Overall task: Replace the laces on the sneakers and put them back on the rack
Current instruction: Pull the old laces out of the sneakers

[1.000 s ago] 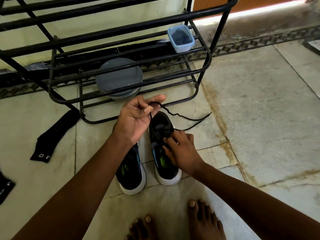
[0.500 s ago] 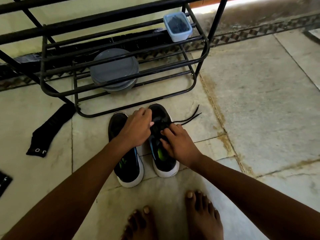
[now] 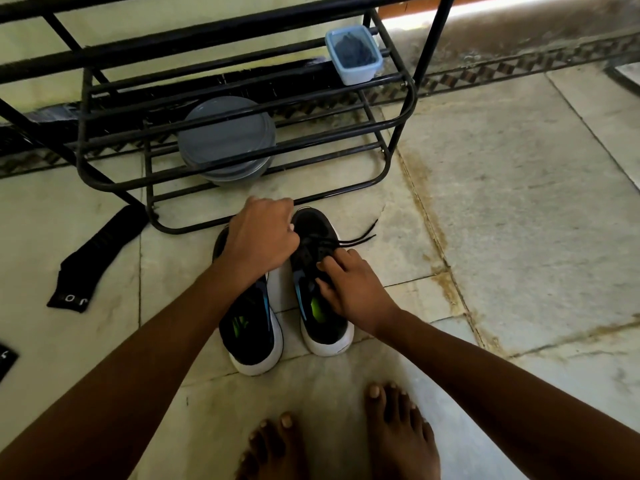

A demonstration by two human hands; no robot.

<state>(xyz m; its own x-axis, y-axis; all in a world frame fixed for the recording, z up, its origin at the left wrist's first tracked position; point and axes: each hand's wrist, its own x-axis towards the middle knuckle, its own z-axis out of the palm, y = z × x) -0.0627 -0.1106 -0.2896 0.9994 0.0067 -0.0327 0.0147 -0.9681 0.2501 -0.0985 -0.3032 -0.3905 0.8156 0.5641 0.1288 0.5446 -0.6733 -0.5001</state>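
Two black sneakers with white soles stand side by side on the floor, toes toward the rack. My left hand [image 3: 261, 237] is curled above the toe end of the left sneaker [image 3: 251, 334], fingers closed at the lace of the right sneaker [image 3: 320, 306]. My right hand [image 3: 349, 285] grips the right sneaker's tongue and eyelet area. The black lace [image 3: 356, 239] crosses the eyelets, its loose ends trailing right onto the floor. The black metal rack [image 3: 388, 168] stands just beyond the shoes.
A grey round lidded container [image 3: 227, 133] sits under the rack's low shelf. A small blue tub [image 3: 353, 53] sits on the shelf at right. A black sock [image 3: 98, 258] lies at left, another dark item [image 3: 5, 358] at the left edge. My bare feet [image 3: 398, 441] are below.
My left hand came down from holding the lace raised high to the sneaker's toe area. The lace's loose ends now lie shorter at the right. The right hand stayed on the shoe.
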